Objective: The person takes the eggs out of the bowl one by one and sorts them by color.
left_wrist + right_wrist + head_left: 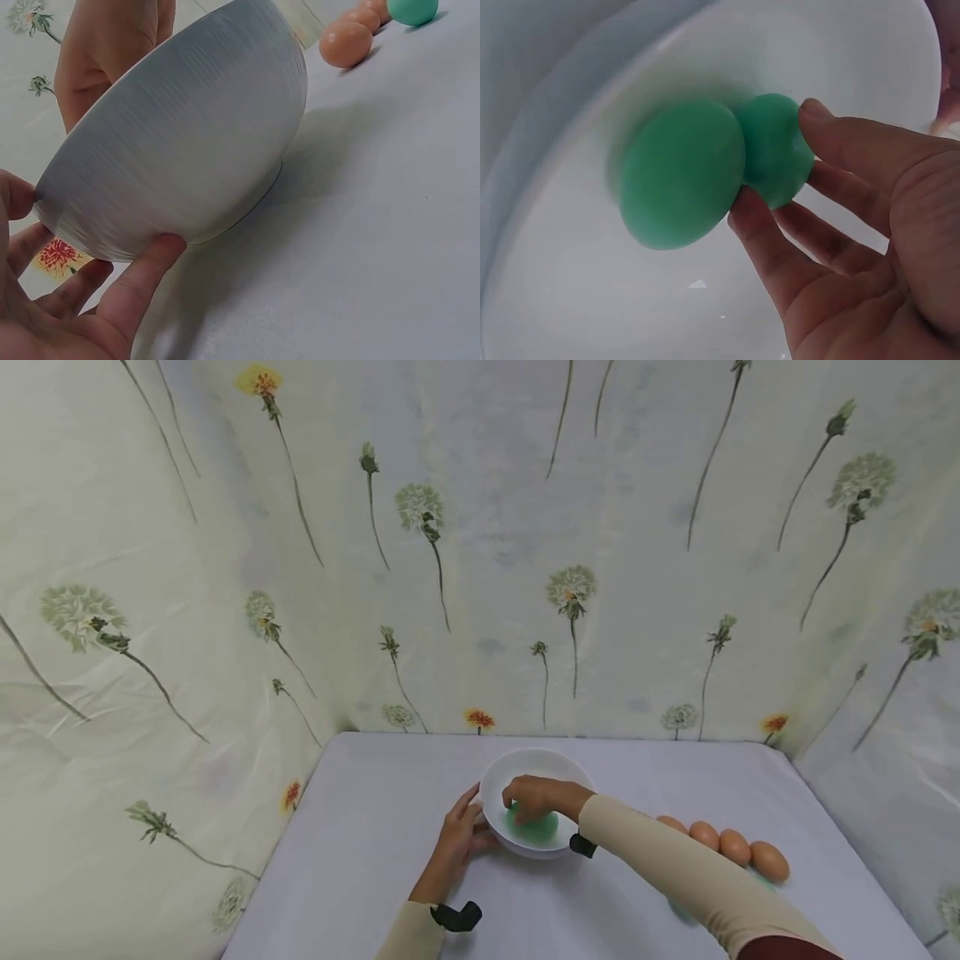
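A white bowl [540, 760] stands on the table in the head view. My left hand [456, 837] holds its outer left side, and the left wrist view has the thumb and fingers [154, 274] spread against the wall of the bowl. Inside the bowl lie two green eggs, seen in the right wrist view: a nearer green egg [682, 176] and a farther green egg [774, 150]. My right hand [536, 797] reaches into the bowl and pinches the farther egg between thumb and fingers. One fingertip comes against the nearer egg.
Several brown eggs [735, 847] stand in a row on the table right of the bowl. Green things [681, 912] show partly behind the right sleeve; one green egg [413, 10] appears in the left wrist view. Floral cloth [487, 527] hangs around the white-covered table [375, 802].
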{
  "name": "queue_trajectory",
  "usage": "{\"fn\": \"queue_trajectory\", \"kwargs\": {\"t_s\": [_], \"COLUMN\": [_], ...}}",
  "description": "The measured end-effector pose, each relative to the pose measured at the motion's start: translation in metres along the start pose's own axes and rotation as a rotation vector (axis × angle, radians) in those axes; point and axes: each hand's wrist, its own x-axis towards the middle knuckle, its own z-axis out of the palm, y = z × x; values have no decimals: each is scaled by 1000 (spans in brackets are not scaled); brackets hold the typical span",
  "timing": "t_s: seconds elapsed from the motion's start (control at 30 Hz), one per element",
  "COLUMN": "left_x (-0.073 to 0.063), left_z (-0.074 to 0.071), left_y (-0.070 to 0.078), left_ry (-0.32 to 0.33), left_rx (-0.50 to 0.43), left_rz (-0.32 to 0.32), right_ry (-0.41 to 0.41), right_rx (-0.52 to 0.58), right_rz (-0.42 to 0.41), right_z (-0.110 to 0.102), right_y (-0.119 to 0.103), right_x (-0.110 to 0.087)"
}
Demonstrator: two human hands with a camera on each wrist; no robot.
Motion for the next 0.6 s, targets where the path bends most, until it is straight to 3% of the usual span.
{"fn": "queue_trajectory", "kwargs": {"t_s": [0.6], "left_x": [-1], "left_z": [2], "left_y": [2], "left_ry": [-3], "left_rx": [5], "left_rz": [5], "right_ry": [-24], "right_rx": [-51], "right_rz": [23], "right_z": [9], "right_y": [1], "right_x": [7]}}
